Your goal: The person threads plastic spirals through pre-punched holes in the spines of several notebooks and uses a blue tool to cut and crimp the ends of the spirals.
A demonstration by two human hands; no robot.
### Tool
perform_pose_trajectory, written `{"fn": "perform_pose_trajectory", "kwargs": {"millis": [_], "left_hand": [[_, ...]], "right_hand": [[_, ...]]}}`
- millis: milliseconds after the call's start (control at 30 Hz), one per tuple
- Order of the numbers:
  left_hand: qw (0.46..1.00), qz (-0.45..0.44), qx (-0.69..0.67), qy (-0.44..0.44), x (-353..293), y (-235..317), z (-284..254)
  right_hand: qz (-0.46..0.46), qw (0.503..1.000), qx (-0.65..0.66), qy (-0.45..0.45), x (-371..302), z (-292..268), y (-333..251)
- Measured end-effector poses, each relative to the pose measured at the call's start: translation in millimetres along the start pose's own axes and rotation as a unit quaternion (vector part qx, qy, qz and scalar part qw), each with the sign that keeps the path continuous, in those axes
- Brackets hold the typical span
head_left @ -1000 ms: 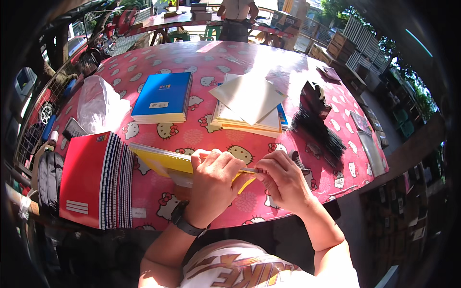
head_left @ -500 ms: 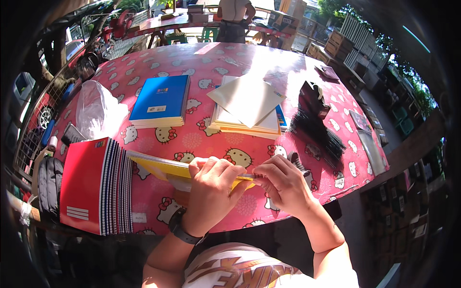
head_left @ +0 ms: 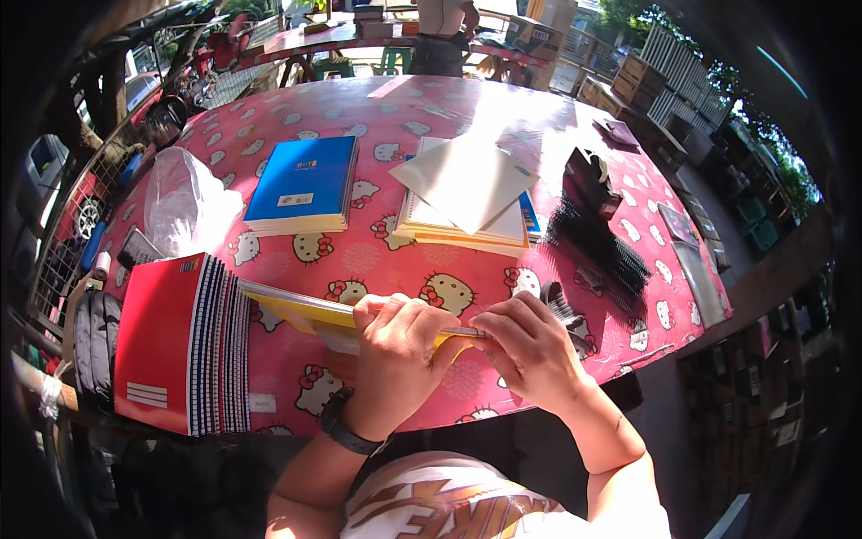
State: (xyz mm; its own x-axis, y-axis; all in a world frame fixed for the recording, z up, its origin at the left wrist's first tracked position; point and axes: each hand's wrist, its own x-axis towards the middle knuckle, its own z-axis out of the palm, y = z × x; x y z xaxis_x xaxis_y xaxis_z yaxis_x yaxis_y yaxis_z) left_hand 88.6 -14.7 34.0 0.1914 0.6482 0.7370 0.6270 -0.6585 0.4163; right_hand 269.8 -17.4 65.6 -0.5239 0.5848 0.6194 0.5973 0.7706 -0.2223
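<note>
A yellow-covered notebook (head_left: 310,314) stands tilted on edge in front of me, its thin bound edge facing up. My left hand (head_left: 404,359) is closed around that edge near its right part, thumb on the near side. At the right end, my right hand (head_left: 525,350) pinches the notebook's corner between thumb and fingers; its fingertips hide the detail there. To the left leans a row of red spiral notebooks (head_left: 157,350), their dark coils toward the yellow one. A bundle of black plastic binding coils (head_left: 597,251) lies beyond my right hand.
Blue notebooks (head_left: 305,184) are stacked mid-table, beside a pile of notebooks topped by pale covers (head_left: 467,184). A clear plastic bag (head_left: 184,207) rests at the left, a grey bag (head_left: 94,346) below it. Farther off, a person (head_left: 440,36) stands by another table.
My right hand has shifted slightly rightward at the notebook's end. The left hand keeps its grip, and the whole view has moved a little.
</note>
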Motion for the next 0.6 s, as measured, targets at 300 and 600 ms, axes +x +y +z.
{"fn": "perform_pose_trajectory", "kwargs": {"millis": [300,600], "left_hand": [[1.000,-0.009,0.007,-0.020,-1,-1,3],[0.997,-0.035,0.069,-0.031,-1,-4,-7]], "right_hand": [[-0.012,0.996,-0.044,-0.078,5,-3,6],[0.009,0.998,0.022,-0.057,6,-9,8]]}}
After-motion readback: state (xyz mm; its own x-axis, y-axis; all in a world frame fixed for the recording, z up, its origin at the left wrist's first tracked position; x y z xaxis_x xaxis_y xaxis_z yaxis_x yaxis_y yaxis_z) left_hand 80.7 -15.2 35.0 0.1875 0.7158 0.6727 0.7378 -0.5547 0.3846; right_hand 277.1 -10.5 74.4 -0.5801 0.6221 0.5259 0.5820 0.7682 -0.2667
